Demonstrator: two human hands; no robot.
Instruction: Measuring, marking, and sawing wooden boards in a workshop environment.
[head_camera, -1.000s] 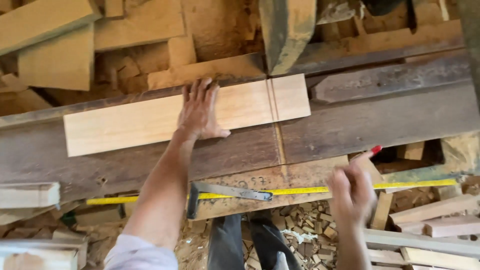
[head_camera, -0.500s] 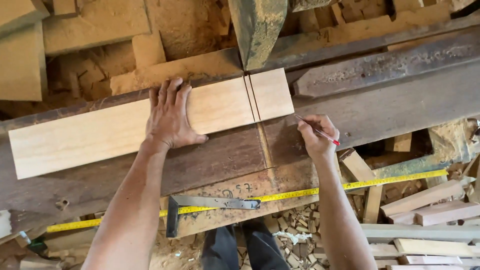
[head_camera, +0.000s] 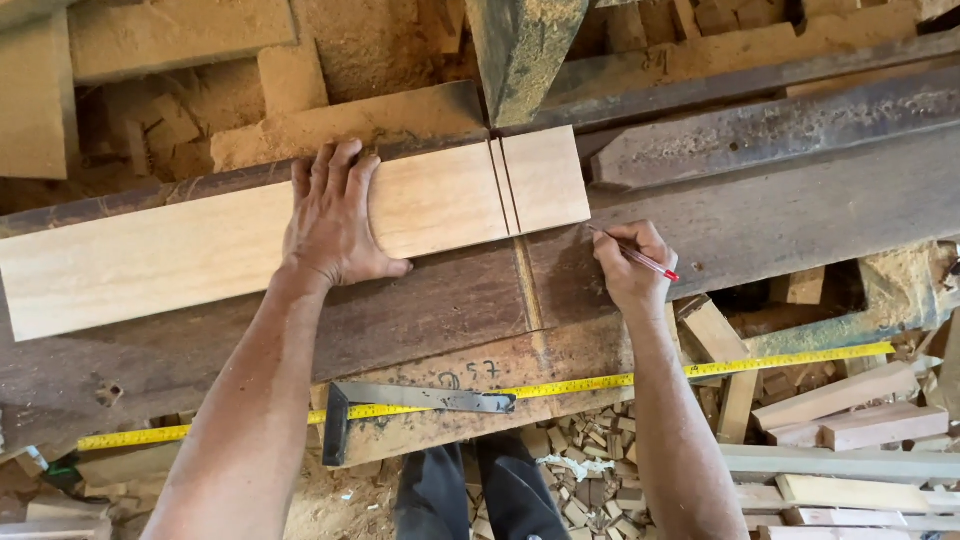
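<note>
Pressing flat with fingers spread, the left hand (head_camera: 330, 225) pins the pale board (head_camera: 250, 235) lengthwise across the bench (head_camera: 760, 215), while the right hand (head_camera: 630, 270), its grip pinching a red pencil (head_camera: 635, 255), sits just right of the board's marked end.

A long, dark, worn timber workbench (head_camera: 800, 200) was seen crossing the view under even daylight. Beyond the bench, pale sawdust heaps (head_camera: 370, 40) and stacked light wooden blocks (head_camera: 170, 40) were piled. Below the bench's near edge, the floor was littered with small wooden offcuts (head_camera: 590, 480), and pale sawn battens (head_camera: 850, 420) were laid to the right.
</note>
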